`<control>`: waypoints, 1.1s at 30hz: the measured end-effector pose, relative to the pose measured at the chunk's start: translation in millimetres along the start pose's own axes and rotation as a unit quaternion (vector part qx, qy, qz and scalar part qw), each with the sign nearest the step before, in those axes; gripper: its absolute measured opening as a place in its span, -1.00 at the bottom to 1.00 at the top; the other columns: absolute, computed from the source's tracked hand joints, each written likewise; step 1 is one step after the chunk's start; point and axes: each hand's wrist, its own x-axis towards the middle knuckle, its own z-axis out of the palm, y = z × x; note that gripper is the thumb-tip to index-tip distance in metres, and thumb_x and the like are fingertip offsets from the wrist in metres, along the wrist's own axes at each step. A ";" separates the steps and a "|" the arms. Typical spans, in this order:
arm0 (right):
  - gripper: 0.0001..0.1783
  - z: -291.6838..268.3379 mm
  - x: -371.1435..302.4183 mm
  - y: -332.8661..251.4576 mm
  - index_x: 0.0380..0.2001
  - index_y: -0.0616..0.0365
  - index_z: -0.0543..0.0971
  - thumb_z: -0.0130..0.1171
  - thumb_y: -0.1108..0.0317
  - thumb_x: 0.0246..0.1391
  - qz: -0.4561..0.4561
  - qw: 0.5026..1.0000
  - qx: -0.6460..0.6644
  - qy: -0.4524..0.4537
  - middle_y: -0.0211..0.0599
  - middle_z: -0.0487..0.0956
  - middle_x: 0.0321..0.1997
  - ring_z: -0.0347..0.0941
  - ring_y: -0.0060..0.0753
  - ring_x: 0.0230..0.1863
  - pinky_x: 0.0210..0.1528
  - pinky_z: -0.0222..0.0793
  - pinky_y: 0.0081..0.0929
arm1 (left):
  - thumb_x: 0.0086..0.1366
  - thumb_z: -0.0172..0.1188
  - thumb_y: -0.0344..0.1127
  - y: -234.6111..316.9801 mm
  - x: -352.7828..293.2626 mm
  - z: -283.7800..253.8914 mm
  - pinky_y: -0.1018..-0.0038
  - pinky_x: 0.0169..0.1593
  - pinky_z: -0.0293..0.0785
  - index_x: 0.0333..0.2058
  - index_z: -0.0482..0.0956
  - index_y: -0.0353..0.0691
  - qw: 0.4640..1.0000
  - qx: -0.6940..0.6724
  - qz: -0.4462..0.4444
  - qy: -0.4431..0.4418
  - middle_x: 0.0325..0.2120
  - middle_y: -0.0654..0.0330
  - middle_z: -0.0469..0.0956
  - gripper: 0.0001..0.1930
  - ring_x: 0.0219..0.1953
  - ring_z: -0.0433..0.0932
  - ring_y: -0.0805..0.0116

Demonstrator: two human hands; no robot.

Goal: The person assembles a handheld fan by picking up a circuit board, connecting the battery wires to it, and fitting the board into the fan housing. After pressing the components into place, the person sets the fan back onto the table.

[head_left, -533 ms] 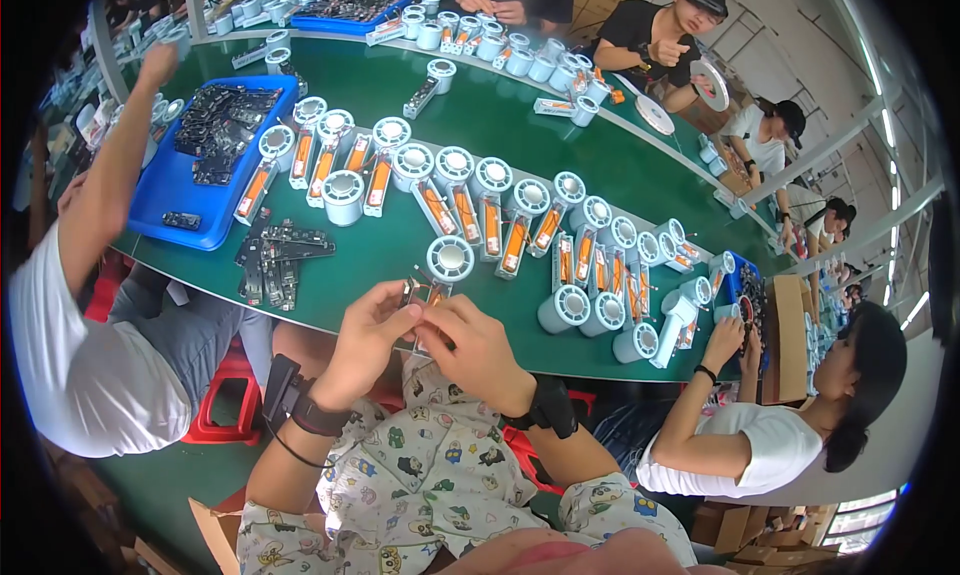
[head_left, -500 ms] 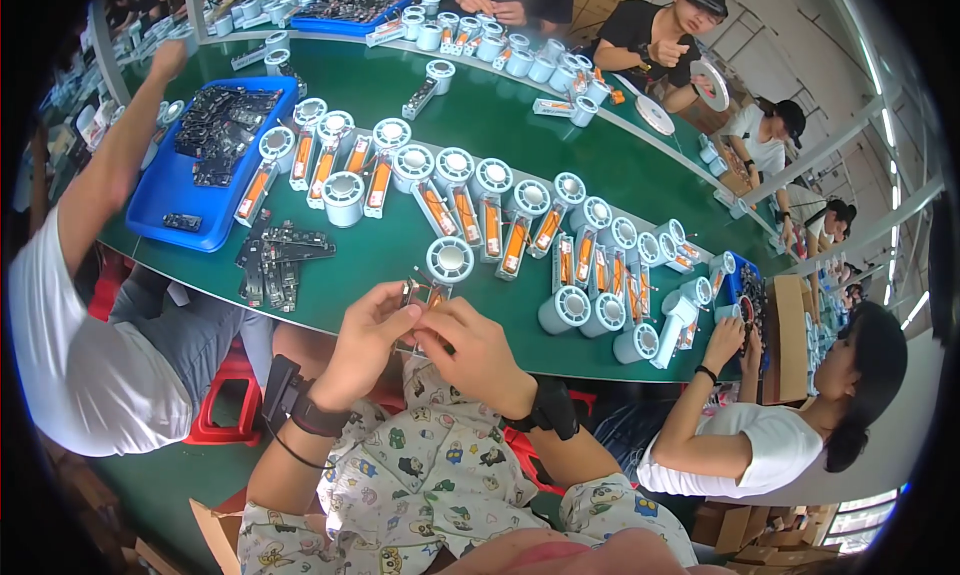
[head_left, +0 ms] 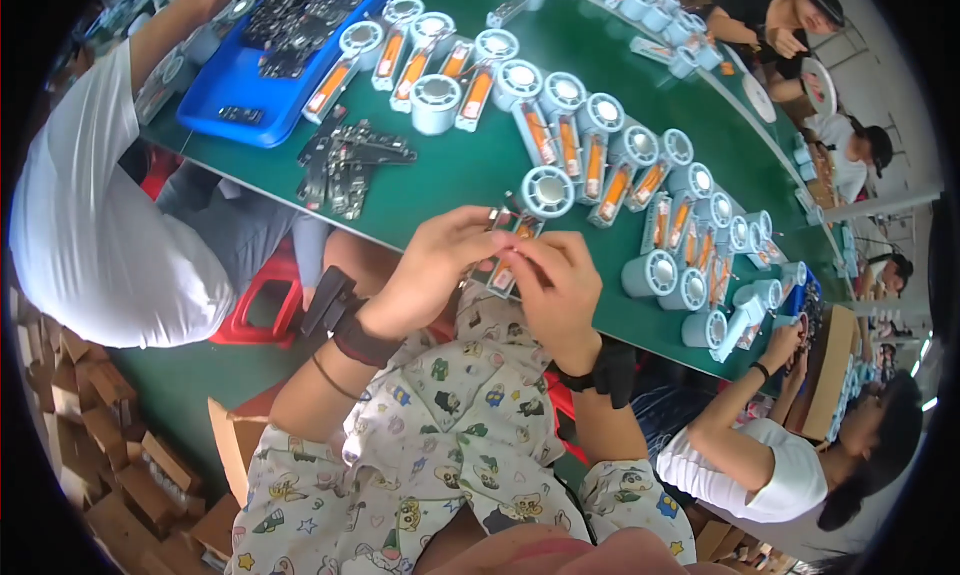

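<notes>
At the table's near edge, a half-open handheld fan [head_left: 548, 192] has a pale blue round head, and its narrow handle [head_left: 503, 278] lies toward me with an orange cell inside. My left hand [head_left: 435, 270] is closed beside the handle on a narrow circuit board [head_left: 495, 216], most of it hidden by my fingers. My right hand [head_left: 567, 300] is closed in a pinch over the handle, its fingertips against those of my left hand. A tiny pale bit shows between the fingertips, perhaps a wire end or plug.
Loose circuit boards [head_left: 350, 163] lie in a pile left of my hands. Beyond stands a blue tray [head_left: 225, 95] holding more boards. Rows of open fans [head_left: 590, 160] stretch across the green table [head_left: 455, 160]. Co-workers sit on both sides; a red stool [head_left: 262, 300] is at left.
My view has shifted, so the table and hands appear farther right or higher. My hands stay together at the fan handle, and my right fingertips now pinch over the handle's orange cell.
</notes>
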 end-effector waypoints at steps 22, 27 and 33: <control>-0.84 -1.4 15.4 18.3 -0.06 0.31 0.69 0.28 0.58 0.32 0.093 0.973 0.205 -0.051 -0.31 0.66 -0.15 0.57 -0.60 -0.33 -0.32 0.47 -0.64 | 0.32 0.33 -0.56 1.5 -2.1 -9.1 0.24 0.11 0.57 0.17 0.61 -0.28 0.792 0.525 0.311 0.013 0.05 0.00 0.61 -0.57 0.07 0.61 -0.05; -0.82 -3.4 20.1 17.0 -0.07 0.30 0.70 0.34 0.59 0.27 0.059 0.979 0.188 -0.046 -0.28 0.72 -0.16 0.62 -0.60 -0.25 -0.26 0.54 -0.58 | 0.32 0.33 -0.56 2.0 2.1 -9.8 0.23 0.08 0.58 0.17 0.61 -0.27 0.792 0.523 0.315 0.006 0.04 0.00 0.61 -0.56 0.04 0.62 -0.05; -0.81 -2.7 24.0 20.5 -0.10 0.29 0.70 0.37 0.60 0.21 0.026 0.986 0.157 -0.042 -0.24 0.76 -0.16 0.66 -0.56 -0.22 -0.22 0.57 -0.53 | 0.28 0.36 -0.56 6.7 3.1 -13.1 0.23 0.06 0.59 0.15 0.64 -0.27 0.785 0.530 0.320 -0.002 -0.01 0.01 0.63 -0.56 0.00 0.63 -0.02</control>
